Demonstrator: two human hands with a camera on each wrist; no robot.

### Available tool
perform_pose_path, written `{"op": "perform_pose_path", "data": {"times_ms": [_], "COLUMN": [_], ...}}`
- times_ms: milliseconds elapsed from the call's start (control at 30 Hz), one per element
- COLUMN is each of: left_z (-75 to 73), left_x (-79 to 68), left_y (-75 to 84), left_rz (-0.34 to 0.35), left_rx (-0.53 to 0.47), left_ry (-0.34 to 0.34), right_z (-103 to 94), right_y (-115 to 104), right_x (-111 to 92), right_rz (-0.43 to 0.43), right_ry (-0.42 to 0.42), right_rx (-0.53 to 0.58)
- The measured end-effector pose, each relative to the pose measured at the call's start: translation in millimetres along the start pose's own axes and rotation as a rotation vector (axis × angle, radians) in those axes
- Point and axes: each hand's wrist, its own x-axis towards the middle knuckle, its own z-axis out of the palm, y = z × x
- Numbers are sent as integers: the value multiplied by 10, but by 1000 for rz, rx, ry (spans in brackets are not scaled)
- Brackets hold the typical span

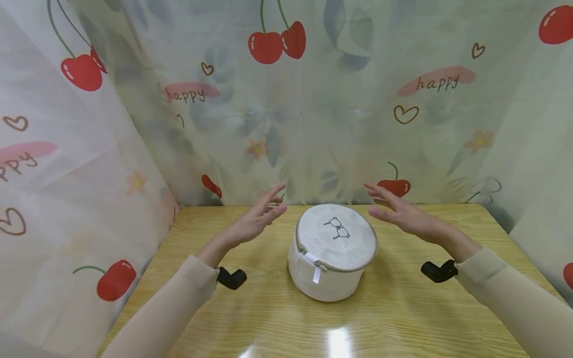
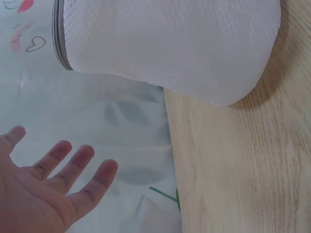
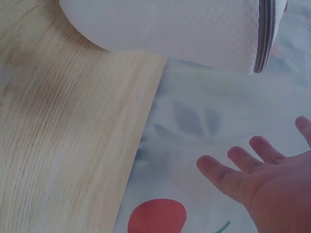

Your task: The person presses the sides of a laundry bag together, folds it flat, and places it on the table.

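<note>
A round white mesh laundry bag (image 1: pixel 329 278) stands upright on the wooden table, its lid printed with a pair of glasses. Grey zipper trim runs round the lid, and the zipper pull with a white tab faces the front. To the left of the bag my left hand (image 1: pixel 255 219) is held in the air, fingers extended and apart from it. My right hand (image 1: pixel 405 214) mirrors it on the right side, also raised with fingers spread and nothing in them. Both wrist views show the bag's mesh side (image 2: pixel 180 43) beyond the empty fingers.
The wooden table (image 1: pixel 250 318) extends around the bag. A curtain (image 1: pixel 304 124) printed with cherries, hearts and "happy" hangs right behind the table's back edge and along both sides. Black wrist mounts (image 1: pixel 232 278) sit at both sleeve cuffs.
</note>
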Motion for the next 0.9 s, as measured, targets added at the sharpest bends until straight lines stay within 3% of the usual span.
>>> {"op": "perform_pose_path", "data": {"times_ms": [567,900], "left_z": [167,367], "left_x": [-122,-237], "left_y": [45,42], "left_rz": [-50,-82], "left_rx": [-83,-168], "left_ry": [-113,-114], "right_z": [96,196], "right_y": [48,109], "right_x": [-184,-218], "right_rz": [23,26], "right_ry": [-97,-167], "right_rx": [98,193]}}
